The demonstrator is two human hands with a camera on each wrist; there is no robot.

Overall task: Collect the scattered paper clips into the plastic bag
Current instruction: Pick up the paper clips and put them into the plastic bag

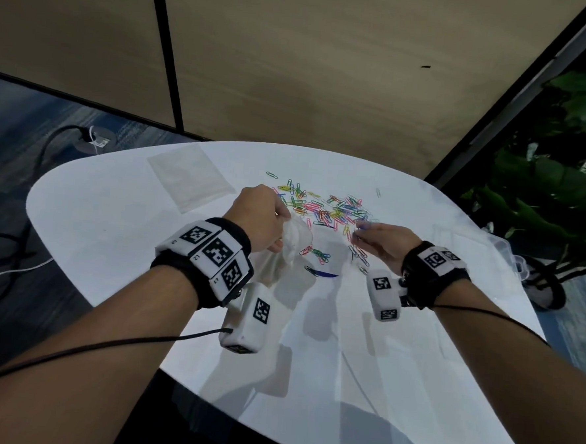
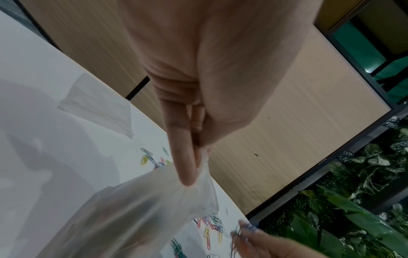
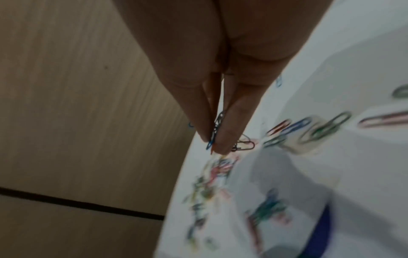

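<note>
- The clear plastic bag (image 1: 292, 242) is held up off the white bench (image 1: 112, 231) by the left hand (image 1: 262, 218); its rim is pinched between thumb and fingers (image 2: 185, 167), as the left wrist view shows plainly.
- A small bunch of paper clips (image 3: 215, 132) is pinched in the right hand (image 1: 381, 242), fingertips pressed together around it, just to the right of the bag's mouth.
- Most of the scattered paper clips (image 1: 330, 208) lie in a coloured heap on the bench beyond both hands; a few more (image 1: 317, 254) are seen just below the bag, though whether they lie inside it or under it cannot be told through the film.
- The step in hand is judged to be the carrying of the pinched bunch to the bag's opening.
- For this to go well, the mouth is best kept spread and turned toward the right hand, since a rim pinched at a single point may sag shut.
- The bunch should be brought well over the opening before the fingers are loosened, so that no clip bounces off the rim back onto the bench.
- Interlocked clips may cling to the fingertips, so a slight shake inside the bag is advisable.
- A flat stack of spare clear bags (image 1: 189, 179) lies at the far left of the bench, and a leafy plant (image 1: 568, 190) stands off to the right.
</note>
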